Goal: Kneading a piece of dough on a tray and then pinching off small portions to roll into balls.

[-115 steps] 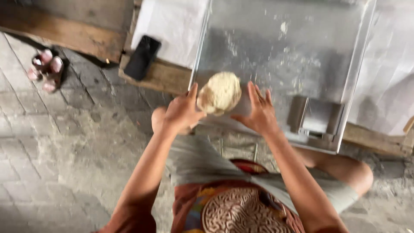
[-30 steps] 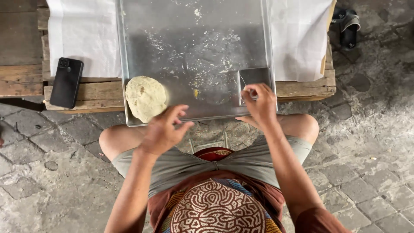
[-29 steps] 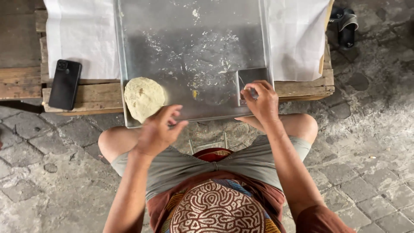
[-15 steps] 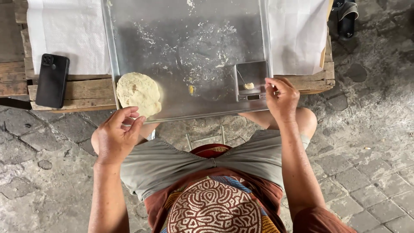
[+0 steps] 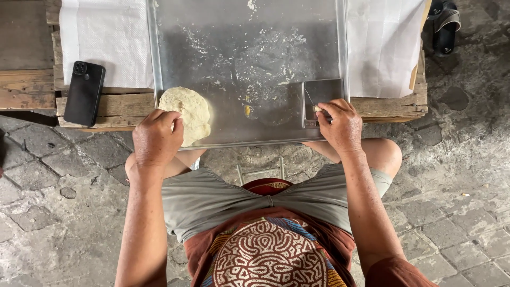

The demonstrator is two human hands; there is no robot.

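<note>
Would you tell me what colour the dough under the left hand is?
The dough is pale cream, seen in the head view.

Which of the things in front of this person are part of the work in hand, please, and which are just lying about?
In use:
- flattened dough round, under the left hand
- metal tray, dusted with flour
- small square metal scraper, touched by the right hand

Lying about:
- black phone on the wooden bench
- white cloths under the tray
- sandal on the paving
</note>
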